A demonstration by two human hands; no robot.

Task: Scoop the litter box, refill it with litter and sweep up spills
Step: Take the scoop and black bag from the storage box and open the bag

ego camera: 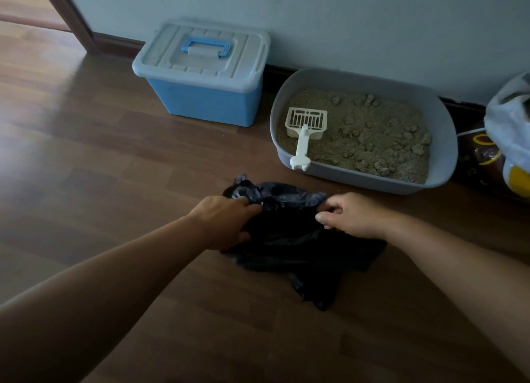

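A person's left hand (226,222) and right hand (352,214) pinch a black bag (289,239) beside the litter box (441,141); if the mouth sags, scooped clumps could spill.

Black plastic bag (292,245) between left hand (226,222) and right hand (352,216); beyond the right hand, grey litter box (447,141) of tan litter (372,136) with cream slotted scoop (305,127); beyond the left hand, blue storage bin (212,101) with pale grey lid (172,52) and blue handle (206,45); brown wood-grain floor (86,153).
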